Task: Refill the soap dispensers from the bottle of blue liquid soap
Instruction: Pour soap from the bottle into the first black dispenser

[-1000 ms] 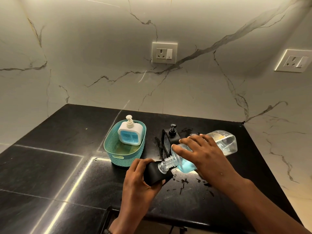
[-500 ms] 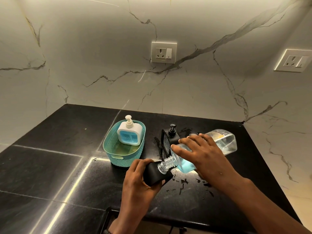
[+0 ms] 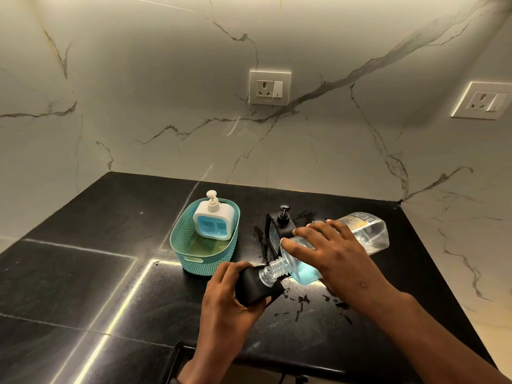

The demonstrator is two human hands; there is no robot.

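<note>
Head view, and honestly almost nothing has changed over the last second: the pour looks the same as it did a moment ago, bottle neck parked at the same spot, hands in the same places. So I'd say the refill of this one is just ticking along, soap slowly going in.

Left hand [image 3: 230, 297] is wrapped around the black dispenser [image 3: 256, 286], tipping it on the counter [image 3: 83, 273]. Right hand [image 3: 332, 256] is clamped over the clear bottle [image 3: 363, 231], which lies nearly flat with its threaded neck touching the black dispenser's opening. Hands are close together but not touching.

What's left of the blue soap [image 3: 303, 271] has pooled down near the neck; the far end looks empty, so not much to go. Can't see any stream, the mouth is hidden.

Black pump top [image 3: 284, 217] sits behind them, off. White dispenser [image 3: 213, 221] stands in the teal basket [image 3: 194, 261], pump on, showing blue. Wet splashes [image 3: 302, 299] dot the counter under the bottle, so a bit looks spilled.
</note>
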